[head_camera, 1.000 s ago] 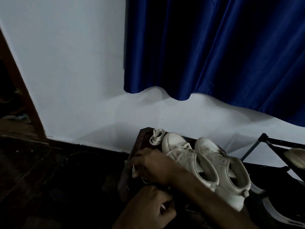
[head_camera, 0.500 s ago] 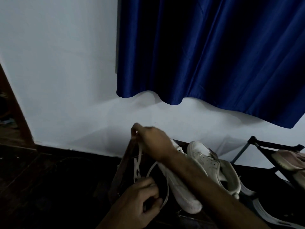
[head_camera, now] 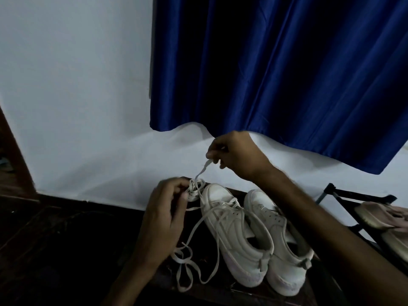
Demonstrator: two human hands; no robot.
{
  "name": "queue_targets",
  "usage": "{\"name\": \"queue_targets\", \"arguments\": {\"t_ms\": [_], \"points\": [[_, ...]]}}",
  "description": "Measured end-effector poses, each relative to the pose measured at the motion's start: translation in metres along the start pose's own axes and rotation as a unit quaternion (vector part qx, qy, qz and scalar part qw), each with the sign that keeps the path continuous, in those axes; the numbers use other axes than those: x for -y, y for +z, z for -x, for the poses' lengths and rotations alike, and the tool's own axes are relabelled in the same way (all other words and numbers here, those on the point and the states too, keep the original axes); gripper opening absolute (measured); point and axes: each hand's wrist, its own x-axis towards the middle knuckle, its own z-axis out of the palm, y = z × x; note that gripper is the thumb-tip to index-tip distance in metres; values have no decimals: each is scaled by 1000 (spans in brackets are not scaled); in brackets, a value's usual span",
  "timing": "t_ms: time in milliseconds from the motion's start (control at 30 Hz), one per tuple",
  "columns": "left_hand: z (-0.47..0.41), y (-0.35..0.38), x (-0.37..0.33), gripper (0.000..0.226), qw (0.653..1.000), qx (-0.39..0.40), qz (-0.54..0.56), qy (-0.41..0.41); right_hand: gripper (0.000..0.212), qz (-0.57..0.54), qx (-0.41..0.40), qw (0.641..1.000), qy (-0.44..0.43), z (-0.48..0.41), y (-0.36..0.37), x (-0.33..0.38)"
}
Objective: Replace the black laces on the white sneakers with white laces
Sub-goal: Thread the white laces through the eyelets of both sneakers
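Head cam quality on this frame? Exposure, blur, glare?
Head view: underexposed, floor nearly black, no detail; white sneakers read grey but legible; white lace is motion-smeared just below the right hand, left hand fingertips soft too; curtain folds crush to black; no glare.

Two white sneakers stand side by side at lower centre, toes toward the top of the frame. The left sneaker (head_camera: pixel 236 237) trails a loose lace (head_camera: pixel 187 261) at the bottom centre; the right sneaker (head_camera: pixel 287 250) touches it. A coiled lace (head_camera: pixel 195 189) hangs beside the left toe, one end drawn upward.
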Motion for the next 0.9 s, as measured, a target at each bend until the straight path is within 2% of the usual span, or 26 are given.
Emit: {"name": "queue_targets", "arguments": {"t_ms": [100, 233, 433, 500, 567, 633, 667, 733, 900], "points": [[-37, 11, -18, 24, 991, 30, 103, -74, 23, -21, 45, 998, -27, 14, -2, 5], [-57, 27, -27, 28, 963, 149, 169, -149, 13, -26, 29, 999, -1, 29, -2, 1], [-48, 40, -18, 24, 932, 176, 209, -238, 29, 46, 22, 998, 37, 53, -3, -21], [-44, 43, -15, 19, 932, 170, 206, -246, 25, 37, 50, 995, 77, 65, -9, -36], [-40, 49, -14, 16, 939, 165, 181, -240, 17, 74, 140, 982, 106, 79, -12, -54], [-37, 58, -14, 14, 949, 163, 152, -221, 21, 93, 222, 964, 116, 91, -9, -66], [-35, 65, -13, 13, 953, 161, 145, -213, 24, 84, 236, 961, 117, 95, -7, -69], [-32, 79, -10, 8, 958, 156, 116, -208, 27, 67, 223, 966, 115, 100, -5, -69], [-20, 96, -6, 13, 965, 163, 20, -204, 22, 88, 125, 983, 105, 102, 8, -72]]}}
